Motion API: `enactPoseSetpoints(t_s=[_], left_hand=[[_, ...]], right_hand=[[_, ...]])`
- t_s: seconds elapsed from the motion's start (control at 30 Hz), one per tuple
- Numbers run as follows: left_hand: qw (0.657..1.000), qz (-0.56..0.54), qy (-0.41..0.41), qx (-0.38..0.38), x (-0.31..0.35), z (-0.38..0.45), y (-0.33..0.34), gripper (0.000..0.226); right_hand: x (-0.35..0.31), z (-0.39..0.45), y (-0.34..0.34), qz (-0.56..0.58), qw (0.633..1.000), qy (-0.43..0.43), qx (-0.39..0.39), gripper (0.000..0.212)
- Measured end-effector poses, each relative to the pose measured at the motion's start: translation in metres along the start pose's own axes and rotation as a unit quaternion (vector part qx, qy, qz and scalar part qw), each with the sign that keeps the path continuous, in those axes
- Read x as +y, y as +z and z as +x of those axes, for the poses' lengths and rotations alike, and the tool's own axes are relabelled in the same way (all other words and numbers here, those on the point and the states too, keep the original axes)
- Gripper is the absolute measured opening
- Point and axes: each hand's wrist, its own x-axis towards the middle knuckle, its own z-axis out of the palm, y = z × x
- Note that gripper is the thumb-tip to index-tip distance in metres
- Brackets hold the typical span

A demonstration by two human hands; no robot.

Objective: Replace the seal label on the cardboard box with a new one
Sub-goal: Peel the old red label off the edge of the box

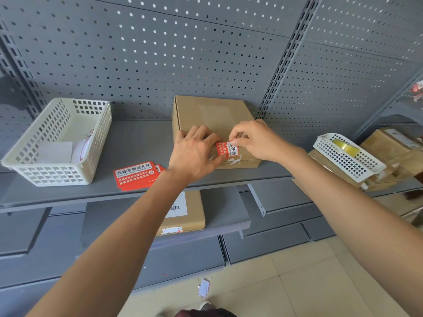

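Note:
A brown cardboard box (212, 113) stands on the grey shelf (142, 143) against the pegboard. A red seal label (227, 149) with white print lies over the box's front top edge, with torn white label residue just below it. My left hand (194, 154) lies flat on the box's near left corner, its fingers reaching to the label's left side. My right hand (251, 139) pinches the label's upper edge between thumb and forefinger. A stack of red spare labels (135, 176) lies on the shelf left of the box.
A white mesh basket (55, 143) holding paper scraps sits at the shelf's left. Another white basket (348, 156) with a tape roll rests on cardboard boxes at the right. A flat box (190, 213) lies on the lower shelf. A paper scrap (204, 287) lies on the floor.

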Motion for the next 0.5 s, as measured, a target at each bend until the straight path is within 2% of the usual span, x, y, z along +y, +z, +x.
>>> enactPoseSetpoints(t_s=[0.17, 0.3, 0.43, 0.5], left_hand=[[1.0, 0.002, 0.001, -0.004, 0.0, 0.0, 0.0, 0.045], [1.0, 0.0, -0.004, 0.002, 0.001, 0.0, 0.001, 0.043], [1.0, -0.001, -0.002, 0.01, 0.001, 0.0, 0.001, 0.043], [1.0, 0.002, -0.001, 0.008, 0.001, 0.0, 0.001, 0.043]], right_hand=[[0.001, -0.015, 0.003, 0.0, 0.999, -0.016, 0.049, 0.005], [0.007, -0.029, 0.012, 0.003, 0.995, -0.042, 0.09, 0.013], [0.007, -0.04, 0.022, 0.036, 0.992, -0.035, 0.119, 0.022], [0.005, -0.045, 0.026, 0.096, 0.984, -0.005, 0.152, 0.027]])
